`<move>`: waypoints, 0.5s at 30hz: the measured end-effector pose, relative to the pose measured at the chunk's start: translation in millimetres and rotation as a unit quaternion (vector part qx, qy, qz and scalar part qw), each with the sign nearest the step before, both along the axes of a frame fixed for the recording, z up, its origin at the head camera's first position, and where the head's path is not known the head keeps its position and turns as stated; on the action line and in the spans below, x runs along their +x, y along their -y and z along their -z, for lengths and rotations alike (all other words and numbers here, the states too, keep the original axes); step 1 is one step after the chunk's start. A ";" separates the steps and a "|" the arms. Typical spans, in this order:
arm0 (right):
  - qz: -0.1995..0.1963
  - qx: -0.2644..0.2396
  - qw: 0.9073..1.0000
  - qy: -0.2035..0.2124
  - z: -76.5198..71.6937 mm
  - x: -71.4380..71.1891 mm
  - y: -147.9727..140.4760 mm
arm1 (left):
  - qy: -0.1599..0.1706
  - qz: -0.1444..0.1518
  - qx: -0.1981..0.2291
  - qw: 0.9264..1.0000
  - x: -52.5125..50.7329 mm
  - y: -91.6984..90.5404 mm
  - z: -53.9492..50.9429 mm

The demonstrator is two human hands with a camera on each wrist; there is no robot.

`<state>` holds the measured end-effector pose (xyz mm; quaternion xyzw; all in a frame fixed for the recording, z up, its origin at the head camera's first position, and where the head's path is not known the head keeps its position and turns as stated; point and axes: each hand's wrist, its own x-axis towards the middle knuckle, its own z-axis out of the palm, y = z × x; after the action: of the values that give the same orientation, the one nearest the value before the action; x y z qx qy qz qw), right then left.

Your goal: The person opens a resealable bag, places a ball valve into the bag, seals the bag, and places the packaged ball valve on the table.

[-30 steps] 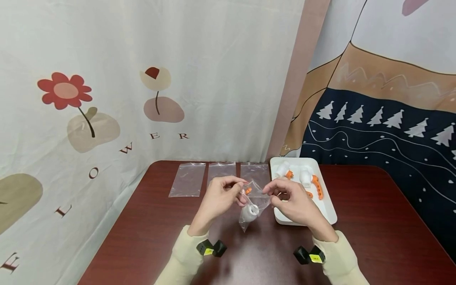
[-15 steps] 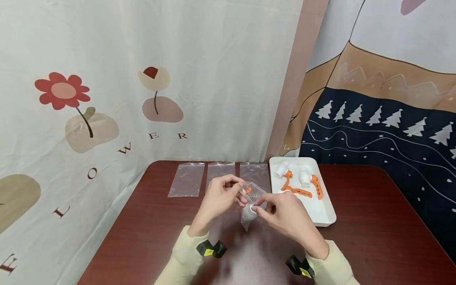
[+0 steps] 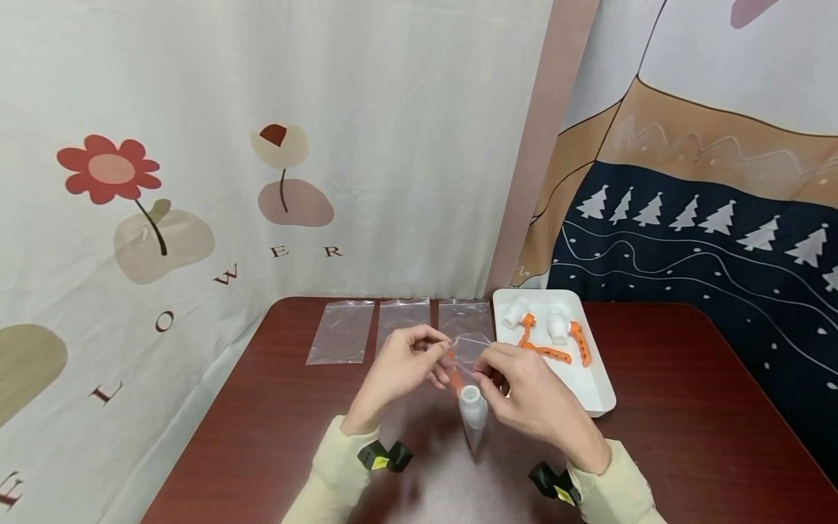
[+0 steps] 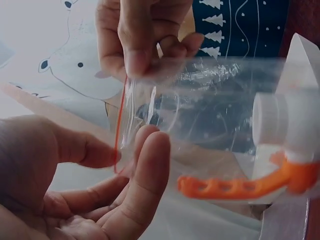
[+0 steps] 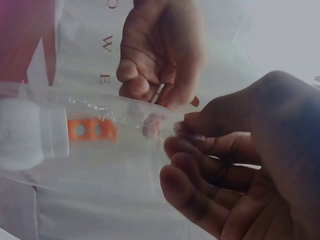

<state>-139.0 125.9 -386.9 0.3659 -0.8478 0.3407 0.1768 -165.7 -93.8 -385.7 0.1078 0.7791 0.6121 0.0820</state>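
Observation:
Between the two hands hangs a clear zip bag point(image 3: 470, 351) with a red line along its mouth. Inside it is a white plastic valve point(image 3: 473, 409) with an orange handle point(image 4: 235, 187). The valve sits low in the bag and the handle points up toward the mouth. My left hand point(image 3: 409, 362) pinches the left corner of the bag's mouth between thumb and fingers. Opposite it, my right hand point(image 3: 533, 386) pinches the right side of the mouth; its thumb and index finger meet on the film in the right wrist view.
Behind the hands, three flat clear bags point(image 3: 340, 332) lie in a row on the dark red table point(image 3: 262, 437). A white tray point(image 3: 592, 386) at the right holds several white valve pieces point(image 3: 558, 325) with orange handles point(image 3: 580, 343). Curtains point(image 3: 406, 145) hang behind the table.
My right hand has moved left and now pinches the bag's mouth near its right side. The bag has straightened, and the valve hangs lower and more upright. My left hand has stayed nearly still.

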 end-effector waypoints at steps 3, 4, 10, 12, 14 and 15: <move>-0.021 -0.019 1.000 -0.013 -1.0 -1.4 -3.5 | -0.027 0.020 -0.028 0.999 -0.5 2.0 -0.4; -0.029 -0.026 0.999 -0.017 -1.5 -1.7 -4.5 | -0.040 0.025 -0.038 0.998 -0.6 2.9 -0.7; -0.069 -0.035 0.997 -0.028 -6.0 -2.9 -11.8 | -0.126 0.063 -0.093 0.986 -0.6 8.1 -2.3; -0.075 -0.030 0.996 -0.021 -7.5 -3.0 -14.9 | -0.161 0.074 -0.121 0.977 -0.8 10.0 -2.6; -0.086 -0.030 0.996 -0.017 -9.1 -3.1 -18.0 | -0.191 0.079 -0.150 0.967 -0.7 11.9 -2.9; -0.089 -0.030 0.996 -0.014 -10.0 -3.1 -19.5 | -0.199 0.081 -0.159 0.964 -0.5 12.9 -3.0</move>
<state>-142.0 145.4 -376.9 0.4390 -0.7988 0.3752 0.1685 -166.2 -106.7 -382.7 0.2757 0.8556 0.4380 -0.0091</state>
